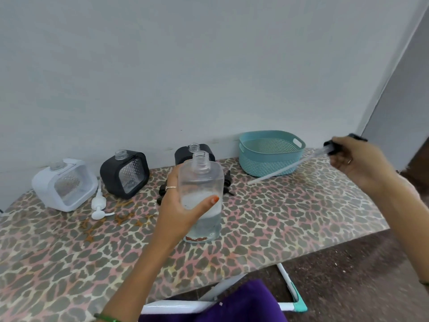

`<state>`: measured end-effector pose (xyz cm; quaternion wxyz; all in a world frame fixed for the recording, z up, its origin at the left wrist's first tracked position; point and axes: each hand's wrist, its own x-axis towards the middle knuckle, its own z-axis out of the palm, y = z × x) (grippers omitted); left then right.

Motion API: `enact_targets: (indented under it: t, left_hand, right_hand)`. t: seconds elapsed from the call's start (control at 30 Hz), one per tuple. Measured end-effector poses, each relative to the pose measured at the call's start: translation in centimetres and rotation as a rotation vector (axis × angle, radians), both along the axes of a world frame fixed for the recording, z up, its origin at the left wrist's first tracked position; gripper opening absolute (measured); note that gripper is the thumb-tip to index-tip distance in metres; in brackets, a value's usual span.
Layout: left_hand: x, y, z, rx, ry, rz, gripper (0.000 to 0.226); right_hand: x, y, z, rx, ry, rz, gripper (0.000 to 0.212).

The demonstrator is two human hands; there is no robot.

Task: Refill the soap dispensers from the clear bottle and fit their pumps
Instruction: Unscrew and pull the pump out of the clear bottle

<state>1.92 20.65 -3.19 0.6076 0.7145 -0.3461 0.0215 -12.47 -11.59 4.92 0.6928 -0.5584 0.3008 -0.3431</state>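
The left hand (183,205) grips the clear plastic bottle (202,196), uncapped and partly filled, standing mid-table on the leopard-print table (290,219). The right hand (357,161) pinches a black pump with a long clear tube (285,169) above the right edge, before a teal basket (270,152). Along the back edge stand a white dispenser (65,184) and two black dispensers (125,174), all open-necked.

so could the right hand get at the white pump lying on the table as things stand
Probably not right away: the right hand already holds a black pump out by the basket, and the white pump lies far across, beyond the left hand and clear bottle.
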Motion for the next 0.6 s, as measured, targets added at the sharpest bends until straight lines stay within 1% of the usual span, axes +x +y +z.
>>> enact_targets:
  t: [0.1,0.23,0.33,0.47,0.6]
  left_hand:
    - [-0.3,0.1,-0.8,0.023,0.0,0.022,0.098]
    - [-0.6,0.0,-1.2,0.034,-0.013,0.032,0.095]
    - [-0.7,0.0,-1.4,0.034,-0.03,0.041,0.092]
    - [-0.9,-0.1,-1.6,0.044,-0.044,0.055,0.087]
    - [-0.7,0.0,-1.8,0.023,-0.004,0.036,0.096]
  right_hand:
    - [-0.1,-1.8,-3.2,0.104,0.095,-0.037,0.014]
    - [-0.1,-3.8,-6.5,0.196,0.232,-0.086,0.017]
    - [0.1,-4.3,-7.7,0.243,0.339,-0.072,0.015]
    - [0.3,-4.1,-8.4,0.216,0.489,-0.003,0.021]
    - [0.6,-4.4,-9.0,0.113,0.626,-0.01,0.027]
